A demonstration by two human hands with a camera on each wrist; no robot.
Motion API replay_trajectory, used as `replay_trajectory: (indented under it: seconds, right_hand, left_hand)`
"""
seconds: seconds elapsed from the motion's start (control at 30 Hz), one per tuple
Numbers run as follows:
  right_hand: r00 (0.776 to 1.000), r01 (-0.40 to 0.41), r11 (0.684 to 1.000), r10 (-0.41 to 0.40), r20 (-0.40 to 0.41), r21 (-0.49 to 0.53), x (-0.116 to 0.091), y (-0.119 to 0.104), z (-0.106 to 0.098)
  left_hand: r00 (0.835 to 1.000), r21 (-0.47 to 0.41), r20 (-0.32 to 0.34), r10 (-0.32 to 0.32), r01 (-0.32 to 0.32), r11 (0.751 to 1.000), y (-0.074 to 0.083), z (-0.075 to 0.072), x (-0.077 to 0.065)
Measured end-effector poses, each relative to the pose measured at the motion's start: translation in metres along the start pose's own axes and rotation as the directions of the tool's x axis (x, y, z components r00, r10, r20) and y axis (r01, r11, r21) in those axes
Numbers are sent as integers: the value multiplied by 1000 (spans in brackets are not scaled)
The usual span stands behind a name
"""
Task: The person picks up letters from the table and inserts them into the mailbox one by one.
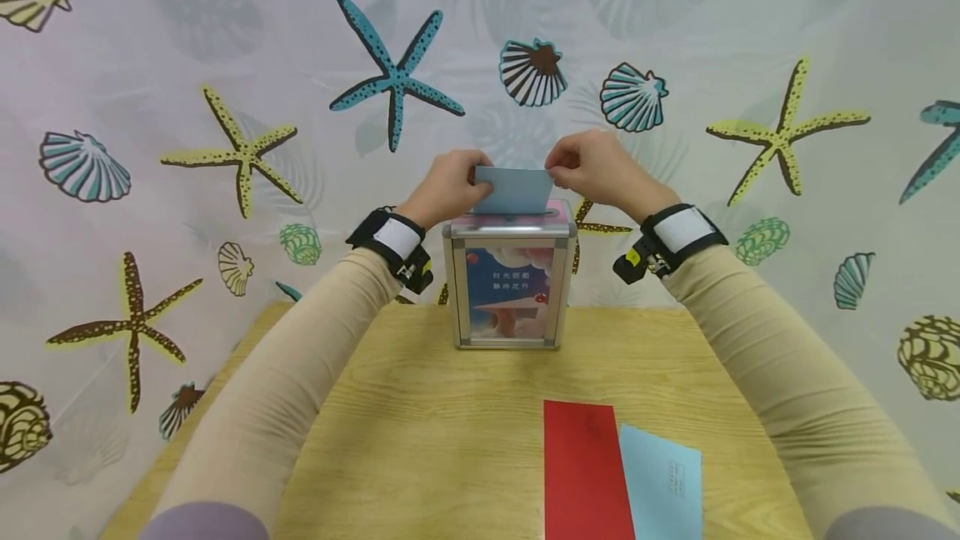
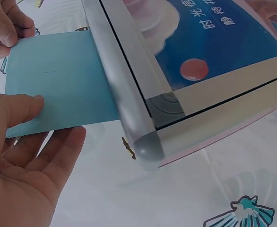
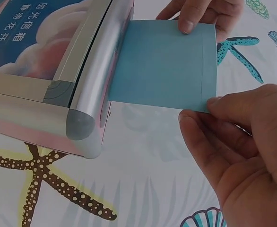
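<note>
Left hand (image 1: pixel 448 184) and right hand (image 1: pixel 600 169) each pinch the blue paper (image 1: pixel 512 192), thumbs against fingers, upright in the box's (image 1: pixel 512 288) top slot (image 1: pixel 553 212).

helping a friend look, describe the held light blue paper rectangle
On the wooden table stands a silver-framed box. At its top, the left hand and right hand hold the light blue paper rectangle. The other light blue paper rectangle lies flat; this one's upright.

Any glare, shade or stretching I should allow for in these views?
Head: bright, but the beige fabric sleeves look stretched toward the bottom corners, and print on the loose light-blue rectangular paper is too small to read; left wrist: soft sheen along the rectangular silver metal-framed box; right wrist: dimmer, the bare right hand partly in shade.
</note>
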State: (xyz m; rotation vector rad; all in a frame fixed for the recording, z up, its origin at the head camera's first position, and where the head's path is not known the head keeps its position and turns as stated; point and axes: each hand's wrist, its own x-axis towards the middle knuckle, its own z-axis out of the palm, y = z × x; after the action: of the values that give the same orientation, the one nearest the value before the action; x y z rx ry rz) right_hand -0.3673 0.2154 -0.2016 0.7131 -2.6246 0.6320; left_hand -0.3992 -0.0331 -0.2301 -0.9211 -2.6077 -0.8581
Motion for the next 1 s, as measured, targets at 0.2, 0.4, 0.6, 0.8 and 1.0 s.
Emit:
replay_trajectory:
  seconds: [0.2, 0.4, 0.6, 0.8, 1.0]
  right_hand:
    - [1000, -18, 1000, 18, 19, 6, 0, 1, 7]
    - [1000, -4, 1000, 4, 24, -4, 0, 4, 17]
    - [997, 29, 999, -27, 71, -29, 0, 6, 22]
    - [994, 70, 994, -63, 89, -80, 6, 2, 24]
    - [991, 98, 984, -83, 105, -147, 15, 2, 23]
  left_hand:
    - [1000, 17, 12, 11, -11, 1000, -6, 5, 1]
    - [1000, 16, -3, 11, -11, 1000, -7, 3, -2]
    - [1000, 11, -4, 20, -20, 1000, -6, 1, -1]
    - [1000, 44, -7, 4, -4, 999, -10, -1, 0]
    - [999, 53, 24, -26, 25, 998, -7, -7, 0]
